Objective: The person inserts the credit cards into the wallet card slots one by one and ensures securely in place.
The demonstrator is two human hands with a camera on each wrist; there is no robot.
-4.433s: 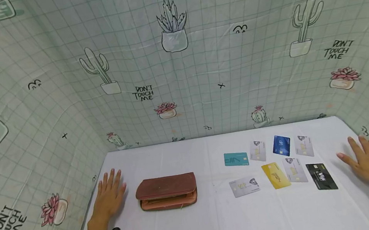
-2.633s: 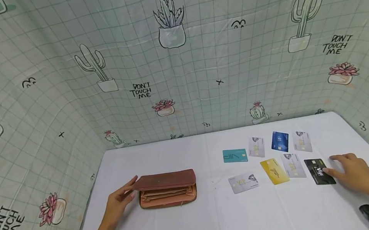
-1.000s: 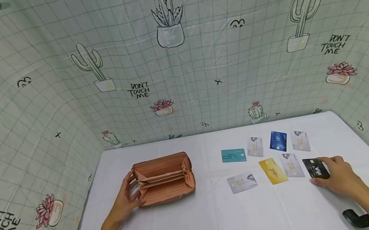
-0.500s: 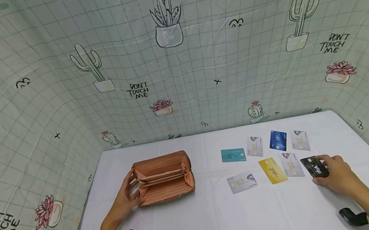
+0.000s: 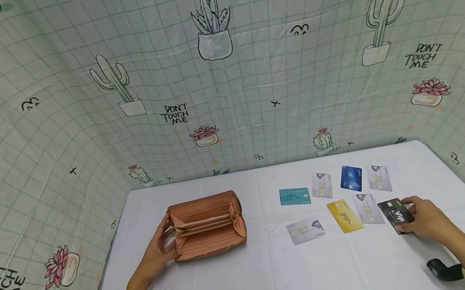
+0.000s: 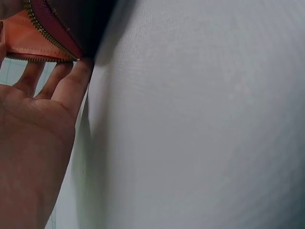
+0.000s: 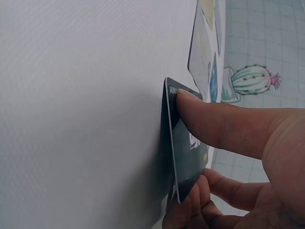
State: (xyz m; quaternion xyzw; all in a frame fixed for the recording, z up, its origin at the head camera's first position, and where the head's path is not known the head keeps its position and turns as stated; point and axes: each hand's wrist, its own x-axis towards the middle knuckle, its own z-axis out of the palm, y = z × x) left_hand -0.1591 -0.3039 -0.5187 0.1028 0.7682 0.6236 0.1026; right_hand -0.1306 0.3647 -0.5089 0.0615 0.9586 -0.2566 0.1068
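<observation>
A brown zip wallet (image 5: 205,206) stands spread on the left of the table, its orange-brown compartments facing up. My left hand (image 5: 155,257) grips its left end, thumb at the near side and fingers at the far side. In the left wrist view, fingertips support the zippered edge of the wallet (image 6: 35,36). On the right, my right hand (image 5: 429,219) pinches a black VIP card (image 5: 392,213) by its right side. The right wrist view shows the thumb on the face of the black card (image 7: 183,160), fingers behind it, and the card tilted off the cloth.
Several other cards lie on the white table (image 5: 276,276): a teal one (image 5: 294,196), a blue one (image 5: 351,178), a yellow one (image 5: 345,216) and silver ones, such as the front silver card (image 5: 305,231). A patterned cloth (image 5: 258,73) rises behind the table.
Both hands have left the table's sides. The left hand has taken hold of the wallet and opened it. The right hand has picked up the black card and tilted it off the table.
</observation>
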